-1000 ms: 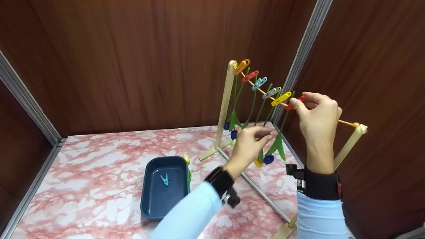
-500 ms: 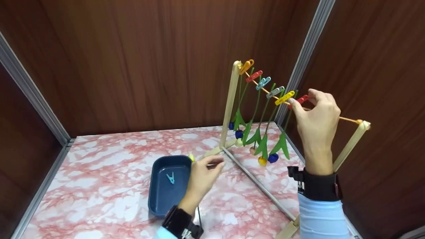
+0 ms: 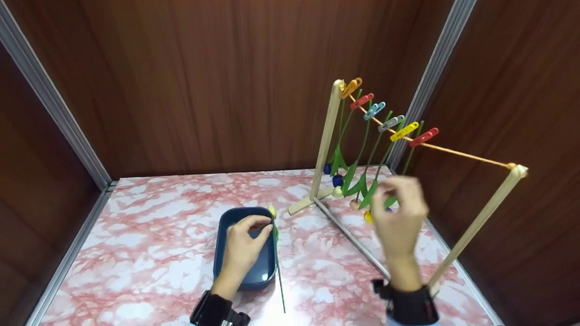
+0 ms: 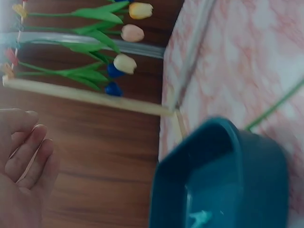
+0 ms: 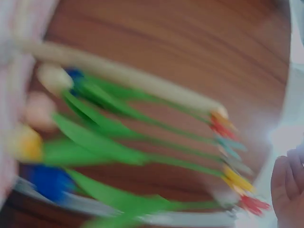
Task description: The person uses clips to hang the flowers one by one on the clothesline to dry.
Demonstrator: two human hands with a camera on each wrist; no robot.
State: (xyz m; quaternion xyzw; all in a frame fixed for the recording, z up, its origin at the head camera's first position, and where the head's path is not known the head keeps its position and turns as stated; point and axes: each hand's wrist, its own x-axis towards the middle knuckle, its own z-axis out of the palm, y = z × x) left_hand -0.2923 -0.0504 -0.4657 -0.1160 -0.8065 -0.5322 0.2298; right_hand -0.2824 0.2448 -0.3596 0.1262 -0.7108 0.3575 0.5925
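Observation:
My left hand hovers over the dark blue basin, its fingers loosely bent with nothing between them. Inside the basin lies a light blue clothespin, which the hand covers in the head view. Along the basin's right side lies a yellow tulip with a long stem. My right hand, blurred and holding nothing, is below the line. Above it a red clothespin clips a tulip stem to the thin orange rod. A yellow clothespin sits beside it.
A wooden stand carries the rod, with a second post at the right. Several tulips hang head down from orange, red, blue and grey clothespins. A metal bar joins the feet on the marbled table.
My right hand has let go of the red clothespin and dropped below the rod. My left hand has moved left and down from the hanging tulips to above the basin.

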